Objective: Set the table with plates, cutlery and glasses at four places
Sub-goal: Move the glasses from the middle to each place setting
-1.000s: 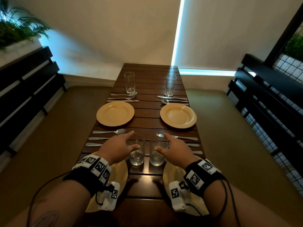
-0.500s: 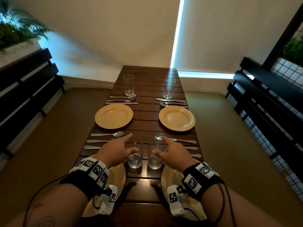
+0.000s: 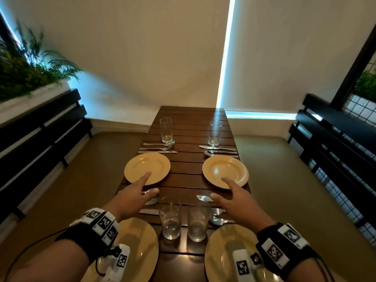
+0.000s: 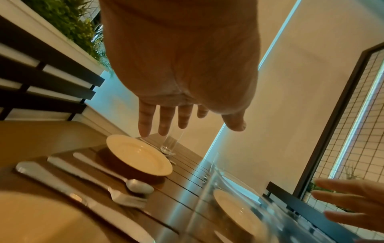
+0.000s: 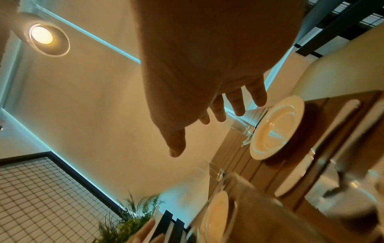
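Left hand: the person's left hand (image 3: 132,197) hovers above the near-left cutlery, fingers spread and straight, holding nothing; the left wrist view shows the bare palm (image 4: 182,65) free of everything.
Right hand: the right hand (image 3: 237,199) mirrors it over the near-right cutlery, fingers wide and relaxed, nothing in its grasp.
Near glasses: two short clear drinking glasses (image 3: 169,217) (image 3: 197,220) stand upright, just beside each other, in the middle of the dark slatted wooden table (image 3: 187,180), between the two near round yellow plates (image 3: 140,241) (image 3: 221,247).
Far places: two round yellow plates (image 3: 147,168) (image 3: 225,171), each with steel cutlery (image 3: 157,148) (image 3: 218,150) and a tall clear glass (image 3: 166,130) (image 3: 215,132) beyond it.
Near cutlery: a steel spoon, fork and knife (image 4: 116,195) lie side by side left of the glasses; the right-hand set (image 3: 215,215) is partly hidden under the hand.
Progress: by my judgement all four places have plate, cutlery and glass, so the task looks nearly done or done.
Risk, glasses: the near pair stand close together and between both wrists; an arm drawn back carelessly could clip a rim and topple one into the other.
Risk, cutlery: a trailing finger or wrist cable might drag the spoon out of line.
Risk, plates: the near plates seem to sit at the table's edge beneath the forearms, so a downward press could tip one.
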The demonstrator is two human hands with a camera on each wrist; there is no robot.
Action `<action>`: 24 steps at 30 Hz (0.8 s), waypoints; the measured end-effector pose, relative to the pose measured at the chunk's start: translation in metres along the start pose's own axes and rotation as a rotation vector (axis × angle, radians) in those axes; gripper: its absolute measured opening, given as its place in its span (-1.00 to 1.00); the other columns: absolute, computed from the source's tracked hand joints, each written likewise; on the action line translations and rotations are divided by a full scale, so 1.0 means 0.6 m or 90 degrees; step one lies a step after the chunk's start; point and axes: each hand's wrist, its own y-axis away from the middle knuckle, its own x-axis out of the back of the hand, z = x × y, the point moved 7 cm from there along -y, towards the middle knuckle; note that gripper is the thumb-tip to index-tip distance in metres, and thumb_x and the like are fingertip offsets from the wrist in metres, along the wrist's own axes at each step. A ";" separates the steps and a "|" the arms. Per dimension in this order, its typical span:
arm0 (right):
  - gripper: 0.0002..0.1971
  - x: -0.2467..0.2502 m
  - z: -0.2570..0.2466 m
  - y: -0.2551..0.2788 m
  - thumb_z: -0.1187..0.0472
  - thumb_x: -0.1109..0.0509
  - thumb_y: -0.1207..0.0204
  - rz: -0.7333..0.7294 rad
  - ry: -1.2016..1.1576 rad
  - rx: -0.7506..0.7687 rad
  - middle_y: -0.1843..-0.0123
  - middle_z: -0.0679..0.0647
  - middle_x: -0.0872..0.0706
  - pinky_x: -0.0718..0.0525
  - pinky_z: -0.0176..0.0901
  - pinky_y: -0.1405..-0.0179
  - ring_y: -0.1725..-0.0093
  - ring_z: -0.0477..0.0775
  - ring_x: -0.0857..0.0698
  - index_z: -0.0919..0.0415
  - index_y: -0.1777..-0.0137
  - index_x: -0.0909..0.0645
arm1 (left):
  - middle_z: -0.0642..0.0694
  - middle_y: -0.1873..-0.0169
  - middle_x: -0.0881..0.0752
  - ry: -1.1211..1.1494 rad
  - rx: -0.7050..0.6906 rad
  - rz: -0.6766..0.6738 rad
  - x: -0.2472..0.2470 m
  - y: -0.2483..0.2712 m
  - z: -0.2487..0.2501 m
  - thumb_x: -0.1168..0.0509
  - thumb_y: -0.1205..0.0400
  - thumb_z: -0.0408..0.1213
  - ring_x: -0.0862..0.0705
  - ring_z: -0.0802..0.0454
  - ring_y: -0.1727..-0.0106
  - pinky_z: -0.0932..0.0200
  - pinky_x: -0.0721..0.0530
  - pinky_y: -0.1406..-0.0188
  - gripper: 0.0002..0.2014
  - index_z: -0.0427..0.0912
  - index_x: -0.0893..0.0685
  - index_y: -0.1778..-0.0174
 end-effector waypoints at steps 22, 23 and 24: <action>-0.16 0.104 0.051 -0.631 -0.29 -0.51 -0.42 0.097 0.053 -0.163 -0.59 0.09 -0.57 -0.61 0.16 -0.46 -0.46 0.16 -0.63 -0.05 -0.66 -0.32 | -0.14 -0.71 -0.38 -0.074 0.041 0.051 0.161 -0.678 0.003 -0.52 -0.55 0.13 -0.44 -0.15 -0.66 -0.14 -0.46 -0.59 -0.09 -0.02 -0.25 -0.77; -0.15 0.105 0.051 -0.651 -0.28 -0.51 -0.43 0.098 0.051 -0.165 -0.60 0.09 -0.55 -0.60 0.15 -0.46 -0.48 0.17 -0.61 -0.04 -0.67 -0.30 | -0.15 -0.71 -0.37 -0.064 0.048 0.064 0.162 -0.702 0.001 -0.54 -0.54 0.12 -0.43 -0.17 -0.66 -0.16 -0.46 -0.59 -0.05 -0.03 -0.23 -0.77; -0.14 0.106 0.047 -0.669 -0.25 -0.52 -0.45 0.101 0.050 -0.164 -0.62 0.08 -0.53 -0.58 0.13 -0.48 -0.50 0.18 -0.59 -0.03 -0.68 -0.28 | -0.16 -0.72 -0.35 -0.057 0.052 0.075 0.167 -0.717 0.000 -0.56 -0.52 0.12 -0.42 -0.19 -0.67 -0.18 -0.45 -0.60 -0.02 -0.04 -0.20 -0.78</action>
